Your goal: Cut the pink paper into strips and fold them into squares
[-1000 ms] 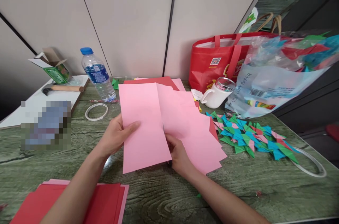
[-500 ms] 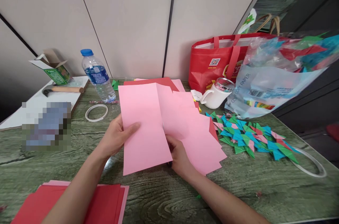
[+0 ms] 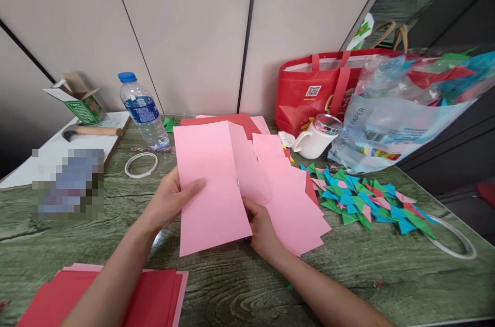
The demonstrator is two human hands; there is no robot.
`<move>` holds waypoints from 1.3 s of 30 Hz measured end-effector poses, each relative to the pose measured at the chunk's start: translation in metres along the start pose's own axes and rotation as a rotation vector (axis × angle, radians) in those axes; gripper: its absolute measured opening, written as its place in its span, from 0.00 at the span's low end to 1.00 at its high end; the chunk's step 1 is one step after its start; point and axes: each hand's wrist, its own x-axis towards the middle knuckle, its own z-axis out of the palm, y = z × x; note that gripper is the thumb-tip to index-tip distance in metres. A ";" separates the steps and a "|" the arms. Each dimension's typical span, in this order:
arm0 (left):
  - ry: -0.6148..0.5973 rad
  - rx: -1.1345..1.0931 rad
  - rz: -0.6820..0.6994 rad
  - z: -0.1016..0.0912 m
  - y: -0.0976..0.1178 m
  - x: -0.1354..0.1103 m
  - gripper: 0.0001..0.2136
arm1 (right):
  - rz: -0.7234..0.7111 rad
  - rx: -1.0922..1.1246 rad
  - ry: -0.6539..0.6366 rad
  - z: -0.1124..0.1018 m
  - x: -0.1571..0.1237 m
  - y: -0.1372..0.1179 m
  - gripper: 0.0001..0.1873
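A pink paper sheet (image 3: 211,198) with a lengthwise fold is held up over the table. My left hand (image 3: 174,195) grips its left edge, thumb on the front and fingers behind. My right hand (image 3: 261,224) is closed at the lower part of the fold, partly behind the sheet. A small shiny tip shows at the fold just above it, but the rest of what it holds is hidden. The sheet's right part curls back over several pink sheets (image 3: 294,208) fanned on the table.
Red and pink paper (image 3: 154,296) lies front left. Behind stand a water bottle (image 3: 144,115), a white mug (image 3: 315,139), a red bag (image 3: 297,90) and a plastic bag (image 3: 394,131). Folded paper pieces (image 3: 359,198), a tape roll (image 3: 141,165) and a wooden-handled tool (image 3: 96,131) lie around.
The right part of the pink sheet has curled further back from the fold, uncovering more of the sheets behind. Both hands have stayed nearly in place.
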 end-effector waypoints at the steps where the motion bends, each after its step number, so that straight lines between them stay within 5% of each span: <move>1: -0.001 -0.001 -0.003 0.000 0.000 0.000 0.19 | -0.001 0.004 0.004 0.000 0.000 0.000 0.07; 16: -0.075 -0.001 -0.035 0.002 0.000 -0.001 0.18 | -0.038 0.082 0.012 -0.002 0.003 0.002 0.14; 39: -0.086 0.010 -0.021 0.002 -0.002 0.000 0.17 | -0.040 0.053 0.060 -0.003 0.002 0.008 0.10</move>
